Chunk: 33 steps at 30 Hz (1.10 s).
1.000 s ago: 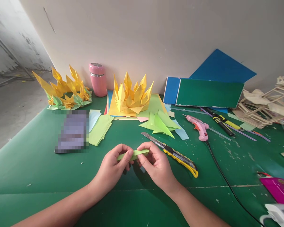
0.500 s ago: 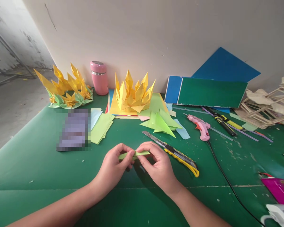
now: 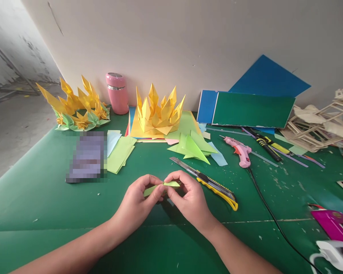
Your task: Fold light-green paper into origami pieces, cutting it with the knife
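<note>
A small piece of folded light-green paper (image 3: 171, 183) is pinched between both hands above the green table. My left hand (image 3: 144, 192) grips its left part, the thumb lying over the top. My right hand (image 3: 185, 192) pinches it near the middle, and a pointed end sticks out toward the right. The fingers hide part of the folds. Just beyond the right hand lies a yellow box cutter (image 3: 214, 188) with its blade extended. Folded green paper pieces (image 3: 193, 148) lie farther back, and a stack of green paper strips (image 3: 120, 154) rests to the left.
A yellow paper crown (image 3: 160, 118) stands on coloured sheets; another crown (image 3: 82, 110) with green leaves is at left. Near them stands a pink flask (image 3: 116, 95). On the right are a pink glue gun (image 3: 240, 150) with a black cord, pliers (image 3: 265, 144) and a wooden stick model (image 3: 320, 125).
The right hand's fingers have shifted slightly on the green paper, whose right end now looks more angled. The whole view has moved a little, so the things on the table sit farther left.
</note>
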{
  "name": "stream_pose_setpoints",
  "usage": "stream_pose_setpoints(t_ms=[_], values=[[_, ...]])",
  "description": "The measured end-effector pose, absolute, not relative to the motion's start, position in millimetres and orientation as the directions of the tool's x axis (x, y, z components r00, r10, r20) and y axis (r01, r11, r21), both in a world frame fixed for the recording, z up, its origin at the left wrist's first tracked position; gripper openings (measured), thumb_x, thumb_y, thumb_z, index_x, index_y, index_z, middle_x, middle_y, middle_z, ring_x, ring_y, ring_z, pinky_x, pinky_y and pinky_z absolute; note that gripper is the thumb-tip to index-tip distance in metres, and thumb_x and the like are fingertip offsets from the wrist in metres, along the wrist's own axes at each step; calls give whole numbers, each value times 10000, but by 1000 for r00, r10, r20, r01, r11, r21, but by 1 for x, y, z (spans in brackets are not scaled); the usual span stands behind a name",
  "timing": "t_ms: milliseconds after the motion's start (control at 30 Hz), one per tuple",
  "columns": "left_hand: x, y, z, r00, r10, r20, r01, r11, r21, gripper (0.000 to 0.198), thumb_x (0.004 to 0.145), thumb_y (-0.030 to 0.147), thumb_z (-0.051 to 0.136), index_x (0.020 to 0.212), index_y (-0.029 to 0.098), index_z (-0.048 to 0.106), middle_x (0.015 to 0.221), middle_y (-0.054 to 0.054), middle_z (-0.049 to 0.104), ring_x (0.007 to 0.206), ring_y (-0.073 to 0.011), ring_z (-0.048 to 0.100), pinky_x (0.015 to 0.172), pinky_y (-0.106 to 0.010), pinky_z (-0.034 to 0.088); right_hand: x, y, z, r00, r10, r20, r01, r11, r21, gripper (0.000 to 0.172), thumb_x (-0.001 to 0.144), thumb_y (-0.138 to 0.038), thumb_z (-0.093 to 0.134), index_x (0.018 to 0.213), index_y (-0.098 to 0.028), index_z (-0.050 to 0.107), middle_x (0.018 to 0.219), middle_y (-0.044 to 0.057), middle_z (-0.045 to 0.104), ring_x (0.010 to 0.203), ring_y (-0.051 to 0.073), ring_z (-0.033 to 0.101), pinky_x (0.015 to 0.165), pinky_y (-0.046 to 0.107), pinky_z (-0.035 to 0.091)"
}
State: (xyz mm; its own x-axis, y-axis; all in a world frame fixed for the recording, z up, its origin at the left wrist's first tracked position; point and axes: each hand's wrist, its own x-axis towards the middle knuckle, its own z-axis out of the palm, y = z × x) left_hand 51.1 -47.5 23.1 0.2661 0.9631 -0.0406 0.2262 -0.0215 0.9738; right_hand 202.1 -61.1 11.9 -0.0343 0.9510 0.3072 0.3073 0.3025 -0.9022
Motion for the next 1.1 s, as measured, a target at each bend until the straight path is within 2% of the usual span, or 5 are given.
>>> stream_pose_setpoints(t_ms=[367, 533, 733, 1000, 1100], values=[[52, -44, 25, 183, 967, -179, 109, 161, 981, 290, 752, 465, 613, 755, 182, 552, 610, 7, 651, 582, -156, 647, 581, -268, 540, 203, -60, 11, 6, 980, 199, 151, 196, -969, 217, 760, -296, 660, 912, -231, 520, 804, -9, 580, 683, 137, 610, 615, 264, 539], [51, -44, 25, 192, 955, -225, 53, 219, 974, 319, 739, 483, 641, 752, 182, 537, 595, 3, 667, 579, -152, 655, 576, -259, 539, 204, -60, 10, -15, 951, 308, 268, 301, -915, 105, 790, -206, 611, 803, -226, 508, 792, -6, 557, 681, 137, 575, 605, 265, 519], [52, -44, 27, 185, 953, -241, 20, 242, 970, 342, 709, 492, 673, 734, 176, 545, 572, 0, 662, 561, -152, 655, 548, -253, 541, 204, -61, 15, -85, 874, 478, 392, 470, -790, 121, 811, -117, 580, 765, -223, 545, 780, -1, 569, 696, 134, 555, 576, 239, 488], [52, -45, 30, 172, 956, -239, 27, 238, 971, 394, 697, 460, 687, 948, 157, 649, 645, -4, 695, 572, -163, 671, 571, -271, 568, 202, -63, 15, -98, 852, 514, 510, 486, -709, 112, 807, -109, 560, 824, -218, 582, 818, 20, 597, 738, 150, 575, 544, 242, 460], [52, -45, 32, 162, 949, -272, 81, 262, 962, 388, 692, 447, 690, 941, 149, 688, 601, -10, 699, 578, -181, 682, 585, -286, 582, 203, -63, 14, -91, 853, 513, 545, 474, -691, 105, 794, -120, 569, 833, -217, 584, 844, 30, 607, 767, 162, 583, 557, 251, 465]])
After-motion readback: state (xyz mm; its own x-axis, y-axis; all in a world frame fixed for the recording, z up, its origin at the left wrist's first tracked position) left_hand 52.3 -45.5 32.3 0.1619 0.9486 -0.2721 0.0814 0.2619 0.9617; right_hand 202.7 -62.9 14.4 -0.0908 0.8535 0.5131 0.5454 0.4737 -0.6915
